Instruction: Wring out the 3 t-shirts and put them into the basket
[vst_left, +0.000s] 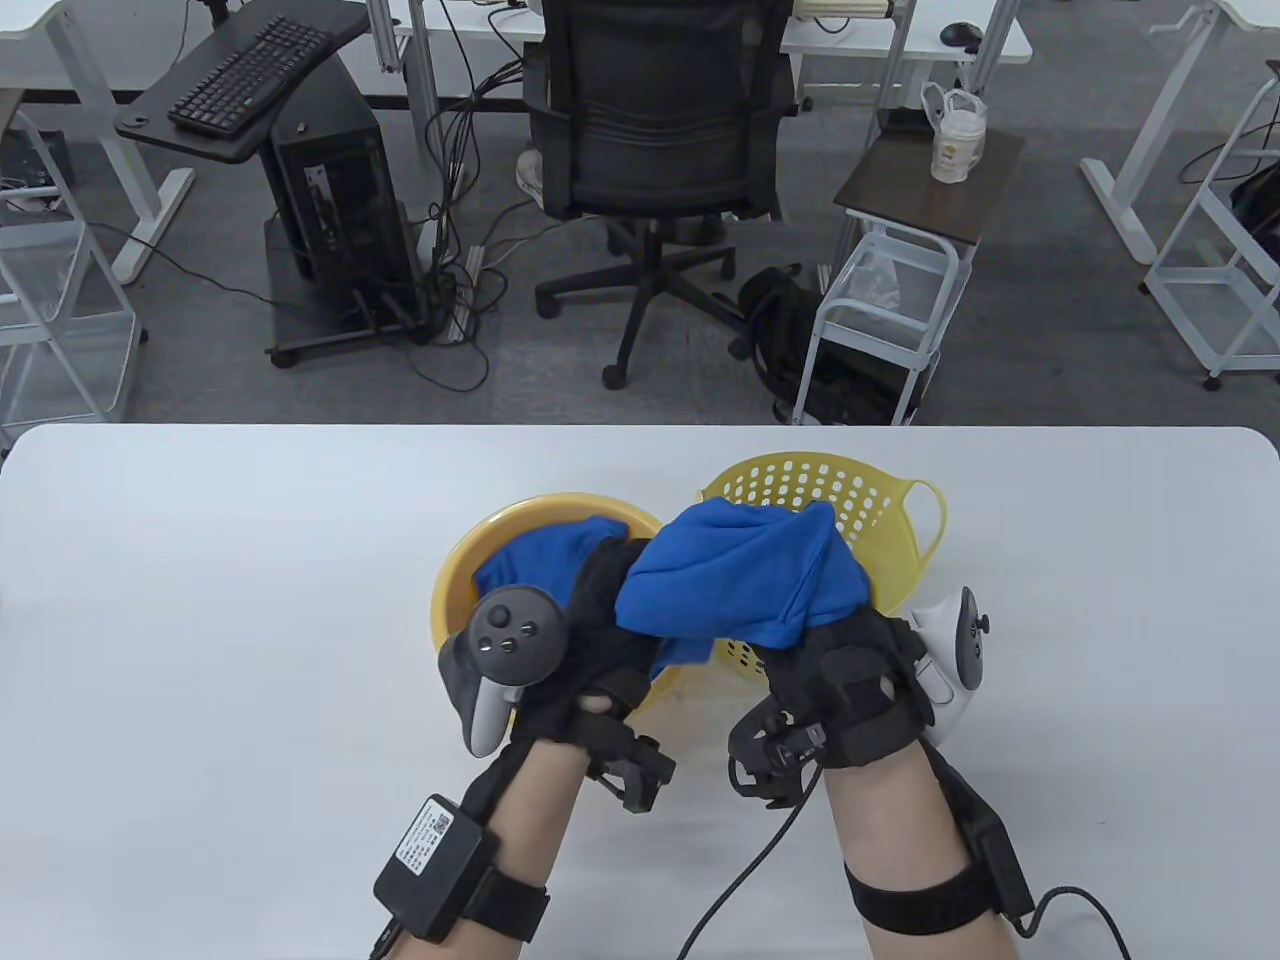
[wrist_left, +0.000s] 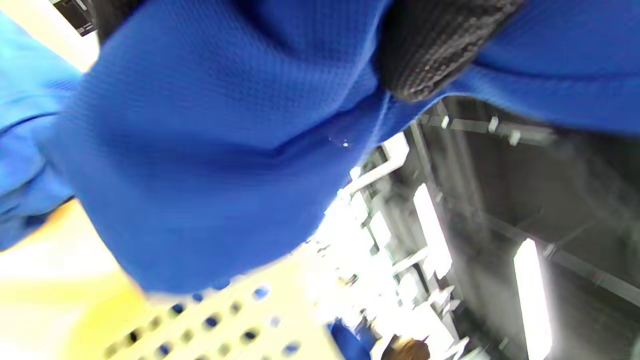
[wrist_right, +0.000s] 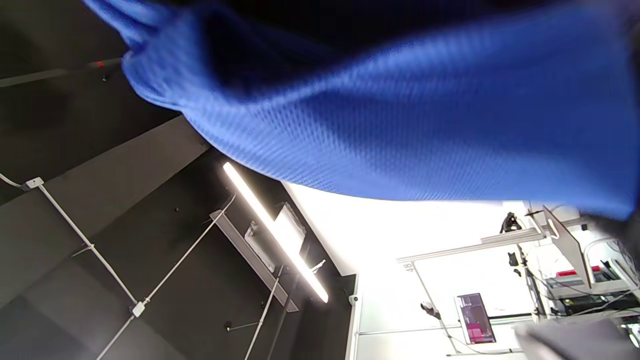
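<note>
The white worktop (vst_left: 200, 600) stands in an office. Nearest, the left hand (vst_left: 590, 640) and right hand (vst_left: 840, 670) each clutch an end of a bunched blue mesh-fabric t-shirt (vst_left: 740, 580), held above a solid yellow plastic bowl (vst_left: 460, 570) holding more blue cloth (vst_left: 545, 560). Beyond sits the perforated yellow plastic laundry basket (vst_left: 900, 520). If either grip slackens while twisting, the shirt likely drops back into the bowl. Only the left wrist view shows a fingertip (wrist_left: 430, 55) pressed into the weave.
</note>
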